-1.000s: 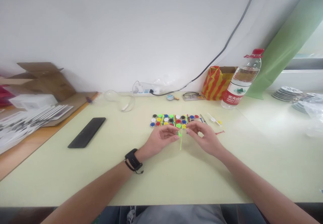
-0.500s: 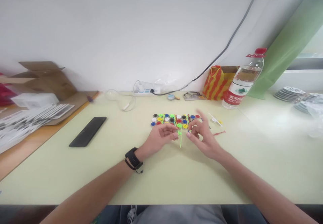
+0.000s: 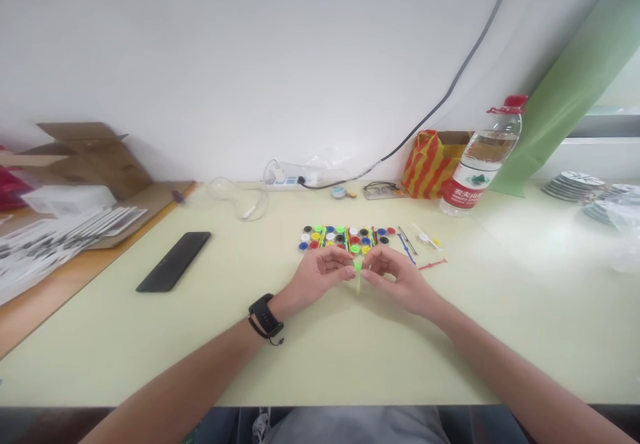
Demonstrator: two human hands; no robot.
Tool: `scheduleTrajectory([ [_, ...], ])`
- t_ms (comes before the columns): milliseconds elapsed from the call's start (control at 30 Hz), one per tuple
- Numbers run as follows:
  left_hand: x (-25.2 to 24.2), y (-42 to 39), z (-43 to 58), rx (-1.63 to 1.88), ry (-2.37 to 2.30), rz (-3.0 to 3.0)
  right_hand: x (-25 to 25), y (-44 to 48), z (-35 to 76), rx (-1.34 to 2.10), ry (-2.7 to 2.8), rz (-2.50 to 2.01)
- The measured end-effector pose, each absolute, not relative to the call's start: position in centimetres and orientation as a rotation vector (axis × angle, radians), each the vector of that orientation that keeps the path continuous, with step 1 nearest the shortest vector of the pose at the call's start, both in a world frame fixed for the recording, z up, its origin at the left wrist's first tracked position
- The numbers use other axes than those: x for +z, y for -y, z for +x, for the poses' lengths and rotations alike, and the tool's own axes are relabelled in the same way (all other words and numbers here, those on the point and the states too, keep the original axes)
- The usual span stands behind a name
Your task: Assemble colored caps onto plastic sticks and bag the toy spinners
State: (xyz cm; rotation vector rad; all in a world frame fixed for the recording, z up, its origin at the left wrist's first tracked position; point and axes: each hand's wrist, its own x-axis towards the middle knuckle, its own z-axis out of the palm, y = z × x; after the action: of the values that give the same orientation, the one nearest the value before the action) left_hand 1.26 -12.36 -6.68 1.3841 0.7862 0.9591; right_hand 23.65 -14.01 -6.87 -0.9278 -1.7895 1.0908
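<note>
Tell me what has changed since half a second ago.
The right hand has moved leftward, up to the green piece at the left hand, lowering its raised fingers; whether it grips the piece is unclear. The left hand still holds that piece. The bottle and black flat object have stayed put.

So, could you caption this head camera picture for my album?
Left hand and right hand at a slender green piece, near rows of colourful discs on a pale table.

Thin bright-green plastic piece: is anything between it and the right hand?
Nothing visible: the right hand is close beside the thin bright-green plastic piece, opposite the left hand. The round multicoloured discs lie beyond both hands. Whether the right fingers touch the piece is too small to tell.
</note>
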Motion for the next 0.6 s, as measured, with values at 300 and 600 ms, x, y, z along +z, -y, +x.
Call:
scheduleTrajectory([
  [300,-6.9,12.2,1.3,0.988,-0.769,1.352,-6.8,14.3,23.8,1.046,1.759,-0.94],
  [600,-7.4,11.9,1.3,1.049,-0.821,1.377,-5.6,14.6,24.4,1.216,1.981,-0.781],
])
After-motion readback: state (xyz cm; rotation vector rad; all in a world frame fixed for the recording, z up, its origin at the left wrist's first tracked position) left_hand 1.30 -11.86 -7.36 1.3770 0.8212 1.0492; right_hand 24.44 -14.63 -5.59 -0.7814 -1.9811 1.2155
